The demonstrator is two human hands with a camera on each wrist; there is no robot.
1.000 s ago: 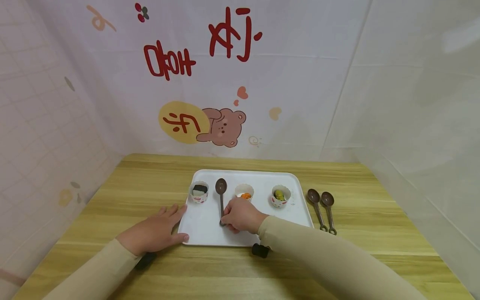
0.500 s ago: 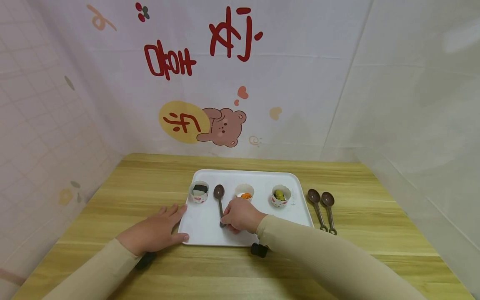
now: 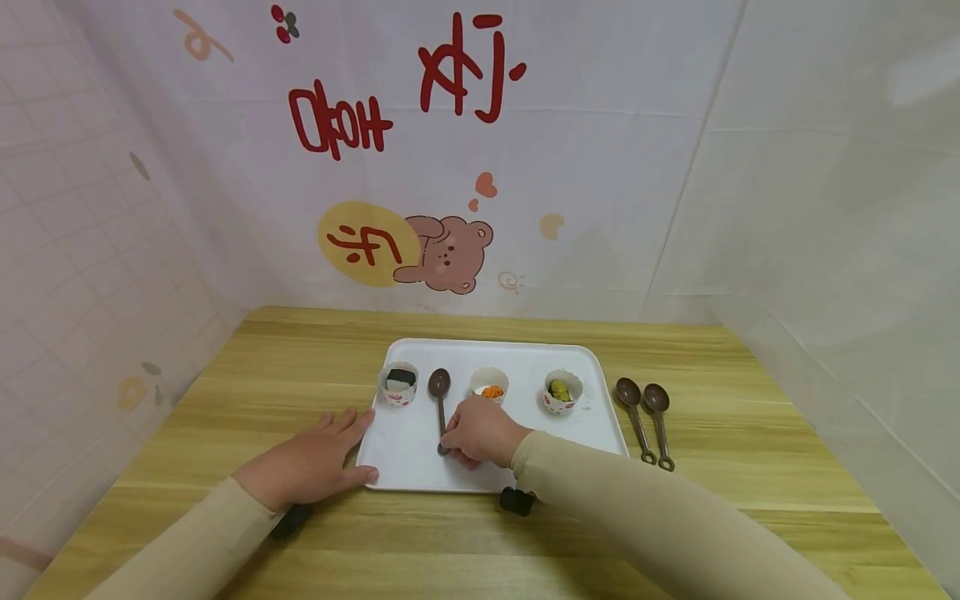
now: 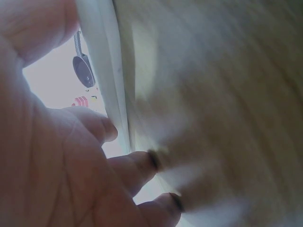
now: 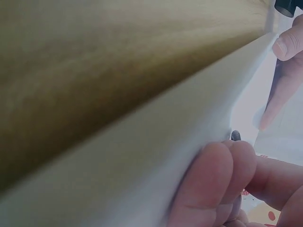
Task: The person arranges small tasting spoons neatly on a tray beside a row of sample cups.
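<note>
A brown spoon (image 3: 439,385) lies over the white tray (image 3: 405,467), its bowl pointing toward the wall. My right hand (image 3: 486,432) pinches the end of its handle; in the right wrist view those curled fingers (image 5: 208,175) hide most of the handle. At the tray's left edge rests my left hand (image 3: 307,465), fingers and thumb spread, holding nothing. The left wrist view shows the spoon's bowl (image 4: 84,71) beyond that hand. Left of the spoon stands a paper cup (image 3: 399,398) with a black-and-white piece in it. A second cup (image 3: 489,379), holding something orange, is partly hidden behind my right hand.
A third paper cup (image 3: 558,405) with yellow-green food stands at the tray's right. Two more brown spoons (image 3: 628,392) lie side by side on the wooden table (image 3: 720,467), right of the tray. A printed cloth wall (image 3: 600,167) rises behind the table.
Over the first half second the spoon's bowl slid a little toward me, down the tray, with my right hand at its handle. Since then it has hardly shifted. My left hand stayed put.
</note>
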